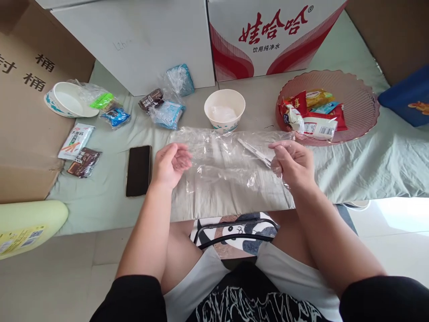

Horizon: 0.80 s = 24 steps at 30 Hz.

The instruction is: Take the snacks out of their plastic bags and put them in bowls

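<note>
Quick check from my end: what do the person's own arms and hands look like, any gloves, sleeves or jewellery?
Both hands are bare: no gloves on the left hand or the right hand, and no rings, watch or bracelets show. The forearms are uncovered up to short black sleeves at the bottom of the head view. No markings or bandages visible.

A home room: cloth-covered low table (368,170), snack basket (362,103), water carton (268,36)

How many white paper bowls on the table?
2. One bowl stands upright at centre, just behind the clear plastic bag held between left hand and right hand. The other bowl lies tipped at far left, beside a cardboard box.
</note>
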Motion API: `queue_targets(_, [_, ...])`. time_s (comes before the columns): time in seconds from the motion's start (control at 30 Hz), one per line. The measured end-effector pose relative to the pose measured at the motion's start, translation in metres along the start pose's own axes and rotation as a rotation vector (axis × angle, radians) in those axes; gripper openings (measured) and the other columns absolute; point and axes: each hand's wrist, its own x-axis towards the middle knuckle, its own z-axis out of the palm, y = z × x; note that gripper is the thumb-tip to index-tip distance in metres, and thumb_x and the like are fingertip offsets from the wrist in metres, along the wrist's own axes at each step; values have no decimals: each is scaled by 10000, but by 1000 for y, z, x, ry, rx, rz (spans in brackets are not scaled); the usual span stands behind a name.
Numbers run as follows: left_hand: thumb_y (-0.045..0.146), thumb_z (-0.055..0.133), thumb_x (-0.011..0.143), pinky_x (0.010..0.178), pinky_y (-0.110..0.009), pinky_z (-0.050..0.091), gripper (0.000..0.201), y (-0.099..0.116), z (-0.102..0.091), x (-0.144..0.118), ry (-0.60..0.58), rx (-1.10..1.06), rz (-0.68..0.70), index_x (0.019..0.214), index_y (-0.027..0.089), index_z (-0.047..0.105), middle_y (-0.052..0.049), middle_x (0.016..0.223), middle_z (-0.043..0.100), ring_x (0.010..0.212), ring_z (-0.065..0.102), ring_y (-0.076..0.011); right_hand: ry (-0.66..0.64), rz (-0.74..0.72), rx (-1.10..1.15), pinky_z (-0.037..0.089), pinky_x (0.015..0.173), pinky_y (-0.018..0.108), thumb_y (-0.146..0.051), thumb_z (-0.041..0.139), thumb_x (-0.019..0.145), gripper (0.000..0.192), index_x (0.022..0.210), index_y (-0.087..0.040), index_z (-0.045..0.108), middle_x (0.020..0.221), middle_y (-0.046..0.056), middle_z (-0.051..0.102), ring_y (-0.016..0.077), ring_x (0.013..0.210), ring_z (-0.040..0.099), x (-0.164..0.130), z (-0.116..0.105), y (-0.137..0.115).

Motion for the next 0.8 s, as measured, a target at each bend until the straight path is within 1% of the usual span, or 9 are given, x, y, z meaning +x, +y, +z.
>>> queue_targets(0.07, [321,911,621,523,-225,529,515,-4,1,2,-62,2,43,1080,224,698,-47,884,783,639,729,-167,-20,14,24,275,359,233,-664,771,792,447,848,-223,724,450,-73,479,85,344,381,1,-1,2])
queue_targets(0.13, [286,958,530,605,-245,570,625,-8,3,5,-88,6,85,1095,252,692,-53,999,790,770,764,-193,-27,33,7,278,359,234,-659,781,783,444,839,-221,726,458,-67,490,87,351,389,1,-2,3])
queue_targets(0.23, [471,932,578,624,-268,579,450,-10,6,9,-7,-25,134,835,217,664,-59,907,771,787,754,-209,-41,33,-34,288,371,240,-638,765,809,428,851,-214,735,437,-68,481,90,351,384,1,-2,2])
queue_targets(0.3, [592,843,676,615,-280,579,450,-9,5,11,85,-74,138,755,211,616,-57,824,739,751,733,-201,-34,26,-58,282,377,238,-627,765,809,421,842,-209,736,438,-67,477,88,358,385,1,-2,1])
queue_targets(0.4, [566,824,710,628,-288,588,405,-5,1,10,98,-141,150,858,236,642,-48,873,730,768,721,-193,-6,38,-69,251,372,230,-615,767,793,415,822,-201,738,444,-68,468,81,360,374,1,0,-2])
queue_targets(0.5, [386,957,560,669,-288,597,553,-5,-2,6,-39,-54,213,1024,277,677,-48,1065,746,849,738,-199,-3,46,-83,242,372,224,-590,762,785,390,818,-202,742,444,-66,472,81,358,381,2,3,-2])
queue_targets(0.57, [420,970,565,670,-289,592,534,-7,-2,4,-98,6,237,993,253,698,-71,1104,743,871,747,-210,-7,48,-94,242,376,223,-552,757,788,352,816,-202,743,443,-62,482,86,359,395,2,5,-1])
queue_targets(0.73, [642,827,733,532,-241,515,470,-6,-9,9,103,-44,272,846,210,681,-47,808,703,681,694,-164,2,59,-68,232,383,228,-520,757,787,316,797,-207,721,437,-68,470,91,357,387,2,8,3])
queue_targets(0.8, [630,843,705,552,-242,539,492,-3,-13,10,75,-79,261,931,224,681,-55,876,719,753,717,-179,12,56,-64,232,384,232,-535,773,772,330,782,-213,700,440,-70,468,93,360,384,3,9,3])
